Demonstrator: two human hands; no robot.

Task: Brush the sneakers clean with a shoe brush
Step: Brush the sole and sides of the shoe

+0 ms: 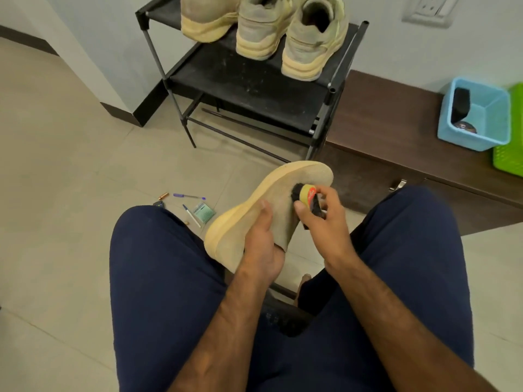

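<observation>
A tan sneaker (263,193) with a thick yellow sole is held tilted on its side between my knees. My left hand (261,244) grips it at the heel opening, thumb lying on the upper. My right hand (322,219) holds a small shoe brush (304,198) with black bristles and a yellow and red end, its bristles pressed against the sneaker's side near the toe. Three more tan sneakers (311,38) stand on the top of a black shoe rack (249,80) farther ahead.
Pens, a battery and a small green packet (203,212) lie on the tiled floor to the left. A dark wooden bench (396,131) on the right carries a blue basket (478,114) with a dark item inside and a green basket (509,159).
</observation>
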